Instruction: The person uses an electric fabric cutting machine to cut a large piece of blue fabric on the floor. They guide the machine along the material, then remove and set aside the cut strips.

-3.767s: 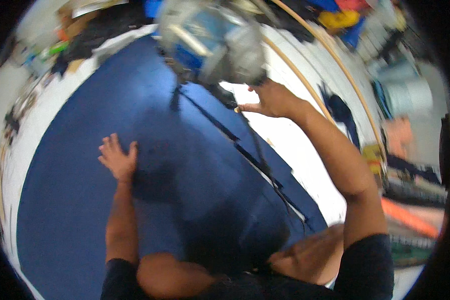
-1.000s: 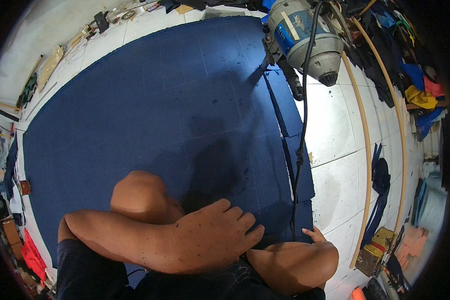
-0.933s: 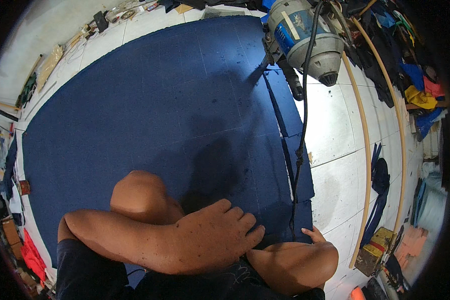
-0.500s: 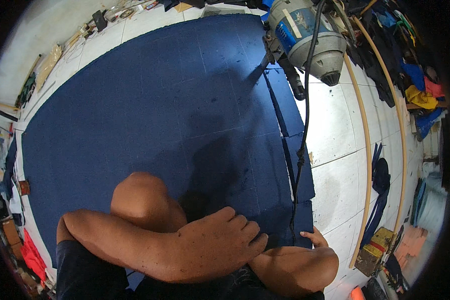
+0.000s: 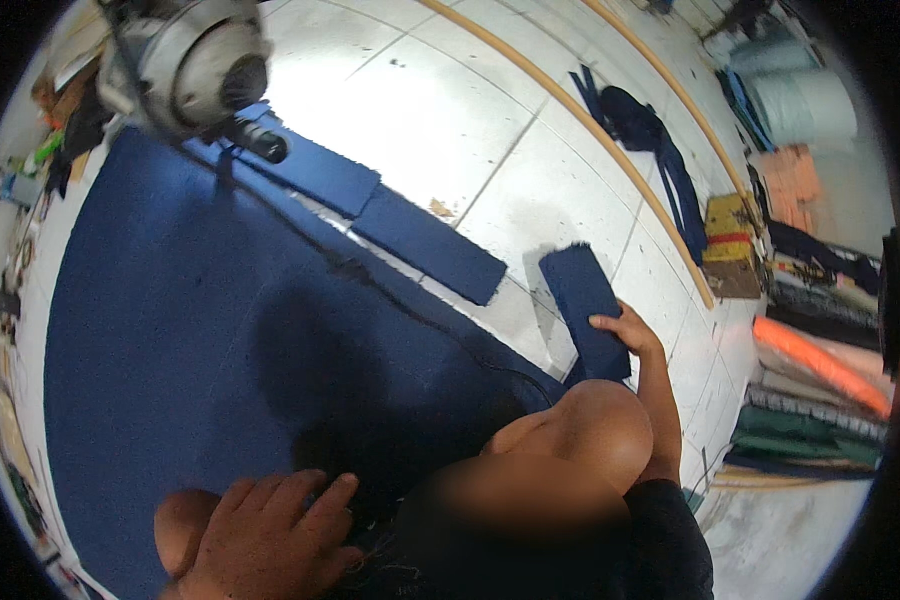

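Note:
In my right hand (image 5: 630, 332) is a short rectangular stack of dark blue cloth (image 5: 582, 300), thumb on top and the other fingers under its edge. It is lifted over the floor beside the large dark blue layered fabric (image 5: 160, 330). Two more cut strips (image 5: 430, 245) lie in line along the fabric's edge, with a narrow gap between. My left hand (image 5: 280, 525) rests by my left knee, fingers stretched out and holding nothing. Beyond, a grey motor-headed cutting machine (image 5: 195, 75) stands at the fabric's far end, its black cable (image 5: 410, 308) running back across the cloth.
Two long wooden rods (image 5: 560, 95) lie on the white tiled floor (image 5: 450, 130) at the right. A bundle of dark cloth strips (image 5: 642, 125) lies between them. Near the rods' end sits a worn yellow and brown box (image 5: 732, 240). Rolls of fabric (image 5: 820, 365) line the right side.
My view has swung to the right. My right hand has picked up the nearest cut stack and moved it out from the edge. My left hand has come off my right leg toward the left knee.

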Available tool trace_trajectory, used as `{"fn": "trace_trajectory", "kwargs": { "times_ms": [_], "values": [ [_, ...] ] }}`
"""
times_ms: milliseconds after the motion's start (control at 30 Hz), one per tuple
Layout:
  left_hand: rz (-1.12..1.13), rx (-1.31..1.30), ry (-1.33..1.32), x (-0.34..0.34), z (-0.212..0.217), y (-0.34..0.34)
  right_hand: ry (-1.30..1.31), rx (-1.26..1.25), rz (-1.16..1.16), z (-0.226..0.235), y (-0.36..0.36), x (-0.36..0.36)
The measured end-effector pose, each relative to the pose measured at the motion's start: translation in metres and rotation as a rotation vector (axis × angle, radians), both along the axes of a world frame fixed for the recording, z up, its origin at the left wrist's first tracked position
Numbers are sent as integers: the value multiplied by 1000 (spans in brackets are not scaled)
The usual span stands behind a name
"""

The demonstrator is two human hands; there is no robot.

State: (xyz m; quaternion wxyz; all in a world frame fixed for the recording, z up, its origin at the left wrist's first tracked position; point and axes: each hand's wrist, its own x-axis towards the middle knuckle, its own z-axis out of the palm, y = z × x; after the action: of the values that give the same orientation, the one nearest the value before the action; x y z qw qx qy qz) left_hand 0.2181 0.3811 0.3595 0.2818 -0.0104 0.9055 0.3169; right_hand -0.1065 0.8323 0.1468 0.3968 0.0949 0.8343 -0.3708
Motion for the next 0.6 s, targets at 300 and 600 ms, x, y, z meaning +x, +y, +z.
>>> {"fn": "trace_trajectory", "kwargs": {
  "times_ms": [300,600],
  "values": [
    [-60,-125,-73,-55,0,16,172,-210,-214,-42,15,-109],
    [-113,-108,-288,-110,-10,37,137,-322,-174,-43,-13,-204]
  ]
}}
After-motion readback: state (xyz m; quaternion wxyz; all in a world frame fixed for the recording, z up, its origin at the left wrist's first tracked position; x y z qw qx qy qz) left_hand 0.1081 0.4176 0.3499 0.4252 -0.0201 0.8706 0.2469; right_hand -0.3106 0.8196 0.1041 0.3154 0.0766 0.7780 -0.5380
